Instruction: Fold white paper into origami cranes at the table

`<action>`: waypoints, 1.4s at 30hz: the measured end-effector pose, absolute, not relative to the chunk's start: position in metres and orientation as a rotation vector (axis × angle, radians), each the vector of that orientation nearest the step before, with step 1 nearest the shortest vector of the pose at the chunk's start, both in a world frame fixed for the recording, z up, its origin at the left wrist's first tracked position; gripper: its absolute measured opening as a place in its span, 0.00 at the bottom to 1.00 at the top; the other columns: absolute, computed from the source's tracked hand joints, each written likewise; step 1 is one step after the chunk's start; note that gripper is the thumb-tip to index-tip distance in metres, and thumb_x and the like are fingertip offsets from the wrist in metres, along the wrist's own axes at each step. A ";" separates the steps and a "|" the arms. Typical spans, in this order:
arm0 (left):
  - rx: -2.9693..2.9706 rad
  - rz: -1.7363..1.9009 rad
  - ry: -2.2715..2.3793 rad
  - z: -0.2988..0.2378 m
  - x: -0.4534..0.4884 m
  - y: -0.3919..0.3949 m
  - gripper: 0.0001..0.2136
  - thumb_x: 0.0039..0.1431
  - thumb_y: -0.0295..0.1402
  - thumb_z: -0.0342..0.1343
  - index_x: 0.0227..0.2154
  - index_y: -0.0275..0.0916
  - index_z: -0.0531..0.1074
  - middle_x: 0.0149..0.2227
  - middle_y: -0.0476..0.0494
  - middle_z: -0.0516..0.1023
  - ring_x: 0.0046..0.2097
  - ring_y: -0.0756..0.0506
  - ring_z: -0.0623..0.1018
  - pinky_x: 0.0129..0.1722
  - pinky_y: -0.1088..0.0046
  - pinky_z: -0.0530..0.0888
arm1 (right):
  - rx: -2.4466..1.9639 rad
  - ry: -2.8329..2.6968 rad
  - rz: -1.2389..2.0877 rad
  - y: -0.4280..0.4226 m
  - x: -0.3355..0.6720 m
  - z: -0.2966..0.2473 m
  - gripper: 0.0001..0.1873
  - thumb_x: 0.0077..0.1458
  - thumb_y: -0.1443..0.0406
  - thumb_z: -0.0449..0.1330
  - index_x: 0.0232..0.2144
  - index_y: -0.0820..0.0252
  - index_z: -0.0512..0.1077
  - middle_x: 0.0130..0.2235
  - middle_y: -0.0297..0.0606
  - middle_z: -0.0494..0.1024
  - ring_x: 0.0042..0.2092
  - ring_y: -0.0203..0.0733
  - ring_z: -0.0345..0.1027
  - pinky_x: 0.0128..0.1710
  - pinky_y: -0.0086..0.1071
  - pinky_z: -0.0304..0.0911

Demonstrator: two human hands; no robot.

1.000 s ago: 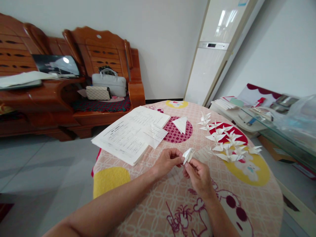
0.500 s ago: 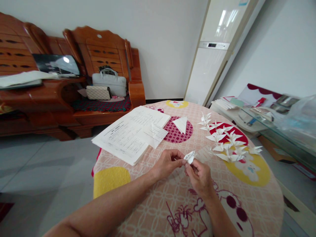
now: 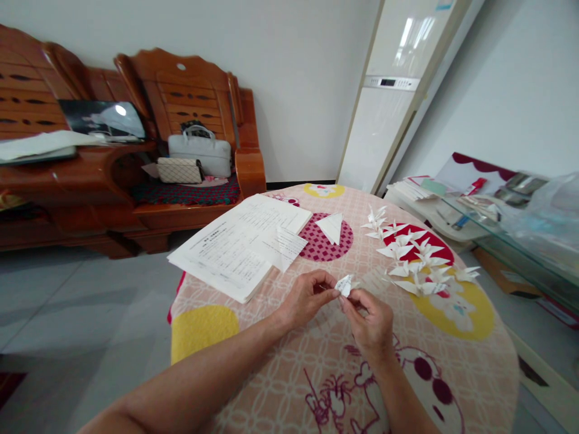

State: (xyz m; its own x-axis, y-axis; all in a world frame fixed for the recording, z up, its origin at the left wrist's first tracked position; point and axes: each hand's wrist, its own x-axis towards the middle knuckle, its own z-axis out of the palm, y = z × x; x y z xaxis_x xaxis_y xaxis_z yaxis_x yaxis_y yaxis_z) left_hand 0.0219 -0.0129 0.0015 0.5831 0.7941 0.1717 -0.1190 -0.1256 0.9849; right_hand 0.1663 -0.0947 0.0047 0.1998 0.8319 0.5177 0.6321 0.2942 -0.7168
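Note:
A small piece of folded white paper (image 3: 344, 285) with print on it is pinched between my two hands, above the table's middle. My left hand (image 3: 312, 294) grips its left side with thumb and forefinger. From the right, my right hand (image 3: 368, 319) closes on its lower right edge with fingertips and thumb. Several finished paper cranes (image 3: 409, 250) stand grouped on the cloth to the right of my hands. Beyond my hands lies a folded paper triangle (image 3: 332, 228). A loose creased sheet (image 3: 289, 247) rests partly on a stack of printed papers (image 3: 226, 247) at the left.
A patterned cloth (image 3: 271, 374) covers the round table. Behind it on the left stands a wooden bench (image 3: 190, 84) with a grey bag (image 3: 208, 154). To the right is a glass shelf (image 3: 511, 253) with papers and a plastic bag (image 3: 552, 211). A tall white cabinet unit (image 3: 389, 114) stands behind.
The folded paper has turned slightly and shifted a little left in my fingers. My right hand has rotated a bit; the other things stay put.

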 end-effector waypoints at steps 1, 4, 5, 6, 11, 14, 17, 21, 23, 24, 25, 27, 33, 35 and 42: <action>1.489 0.851 0.602 0.002 0.022 -0.013 0.14 0.53 0.40 0.63 0.33 0.32 0.75 0.31 0.42 0.77 0.33 0.48 0.75 0.34 0.75 0.69 | -1.406 -1.530 0.205 -0.095 0.166 0.005 0.07 0.56 0.67 0.57 0.27 0.60 0.72 0.24 0.33 0.73 0.26 0.35 0.66 0.29 0.27 0.62; 1.449 0.832 0.591 0.002 0.022 -0.013 0.14 0.51 0.40 0.64 0.32 0.32 0.74 0.30 0.44 0.76 0.32 0.49 0.74 0.33 0.76 0.68 | -1.368 -1.587 0.161 -0.096 0.165 0.006 0.06 0.58 0.68 0.56 0.30 0.60 0.73 0.27 0.35 0.75 0.28 0.36 0.68 0.30 0.28 0.63; 1.422 0.829 0.578 0.002 0.022 -0.013 0.14 0.51 0.40 0.64 0.31 0.32 0.74 0.29 0.44 0.76 0.32 0.49 0.74 0.33 0.76 0.68 | -1.360 -1.594 0.160 -0.096 0.165 0.006 0.06 0.58 0.68 0.56 0.31 0.60 0.73 0.28 0.36 0.75 0.28 0.36 0.68 0.30 0.28 0.63; 1.389 0.824 0.561 0.003 0.023 -0.014 0.14 0.50 0.39 0.64 0.31 0.32 0.74 0.29 0.44 0.76 0.31 0.49 0.74 0.33 0.76 0.68 | -1.356 -1.591 0.158 -0.097 0.164 0.006 0.06 0.58 0.68 0.56 0.32 0.60 0.73 0.28 0.36 0.75 0.28 0.36 0.68 0.30 0.28 0.64; 1.287 0.824 0.544 0.003 0.024 -0.015 0.13 0.48 0.38 0.66 0.28 0.31 0.74 0.26 0.46 0.75 0.29 0.51 0.73 0.31 0.77 0.67 | -1.345 -1.539 0.159 -0.097 0.164 0.007 0.04 0.58 0.68 0.57 0.31 0.60 0.72 0.28 0.36 0.75 0.29 0.36 0.69 0.31 0.28 0.64; 1.259 0.823 0.543 0.003 0.025 -0.015 0.13 0.46 0.37 0.67 0.28 0.31 0.75 0.26 0.47 0.75 0.28 0.52 0.72 0.31 0.77 0.67 | -1.327 -1.537 0.172 -0.097 0.164 0.008 0.05 0.58 0.68 0.57 0.32 0.60 0.73 0.28 0.36 0.75 0.30 0.36 0.69 0.31 0.28 0.64; 1.232 0.808 0.535 0.004 0.024 -0.014 0.14 0.45 0.37 0.68 0.28 0.31 0.75 0.25 0.47 0.75 0.27 0.52 0.72 0.30 0.77 0.67 | -1.326 -1.538 0.185 -0.097 0.165 0.010 0.06 0.58 0.68 0.56 0.32 0.60 0.74 0.28 0.36 0.75 0.30 0.37 0.69 0.31 0.29 0.64; 1.195 0.794 0.536 0.005 0.024 -0.013 0.15 0.44 0.38 0.68 0.27 0.30 0.76 0.25 0.45 0.76 0.27 0.52 0.73 0.30 0.77 0.68 | -1.323 -1.527 0.235 -0.097 0.166 0.013 0.08 0.58 0.67 0.57 0.31 0.59 0.76 0.28 0.37 0.76 0.30 0.38 0.69 0.32 0.30 0.65; 1.192 0.796 0.539 0.005 0.024 -0.013 0.15 0.43 0.39 0.69 0.27 0.30 0.75 0.24 0.45 0.76 0.27 0.51 0.73 0.30 0.77 0.69 | -1.312 -1.495 0.297 -0.097 0.166 0.013 0.07 0.57 0.66 0.58 0.31 0.59 0.76 0.28 0.37 0.76 0.30 0.38 0.70 0.32 0.30 0.65; 1.192 0.800 0.540 0.005 0.024 -0.013 0.15 0.43 0.39 0.69 0.27 0.30 0.75 0.24 0.45 0.76 0.27 0.51 0.73 0.30 0.77 0.69 | -1.307 -1.469 0.341 -0.097 0.166 0.012 0.07 0.57 0.66 0.58 0.31 0.59 0.77 0.28 0.37 0.76 0.30 0.38 0.70 0.31 0.30 0.65; 1.192 0.806 0.541 0.005 0.025 -0.014 0.16 0.43 0.39 0.69 0.26 0.30 0.75 0.24 0.45 0.77 0.27 0.51 0.73 0.29 0.76 0.69 | -1.303 -1.437 0.391 -0.096 0.166 0.011 0.07 0.57 0.66 0.59 0.31 0.59 0.77 0.28 0.36 0.77 0.30 0.38 0.70 0.31 0.30 0.65; 1.191 0.825 0.539 0.004 0.025 -0.014 0.16 0.43 0.39 0.69 0.26 0.30 0.74 0.24 0.45 0.77 0.26 0.51 0.74 0.29 0.76 0.69 | -1.298 -1.361 0.492 -0.096 0.166 0.008 0.06 0.56 0.65 0.60 0.31 0.58 0.77 0.28 0.36 0.77 0.30 0.38 0.71 0.31 0.30 0.66; 1.207 0.847 0.550 0.003 0.027 -0.018 0.15 0.46 0.40 0.67 0.26 0.31 0.73 0.23 0.44 0.77 0.26 0.50 0.75 0.28 0.76 0.69 | -1.256 -1.237 0.677 -0.094 0.168 0.003 0.07 0.54 0.62 0.62 0.30 0.59 0.78 0.27 0.36 0.78 0.28 0.39 0.71 0.29 0.30 0.67; 1.229 0.858 0.582 0.005 0.027 -0.020 0.14 0.47 0.39 0.66 0.25 0.31 0.73 0.22 0.45 0.76 0.25 0.50 0.75 0.26 0.77 0.68 | -1.261 -1.224 0.688 -0.094 0.168 0.002 0.07 0.54 0.62 0.62 0.29 0.59 0.78 0.27 0.35 0.78 0.28 0.38 0.71 0.29 0.29 0.66; 1.278 0.920 0.622 0.008 0.027 -0.024 0.14 0.48 0.39 0.66 0.25 0.32 0.73 0.23 0.45 0.77 0.25 0.51 0.75 0.26 0.78 0.68 | -1.312 -1.110 0.675 -0.092 0.164 0.001 0.10 0.50 0.60 0.65 0.27 0.62 0.75 0.25 0.37 0.78 0.26 0.39 0.71 0.27 0.29 0.67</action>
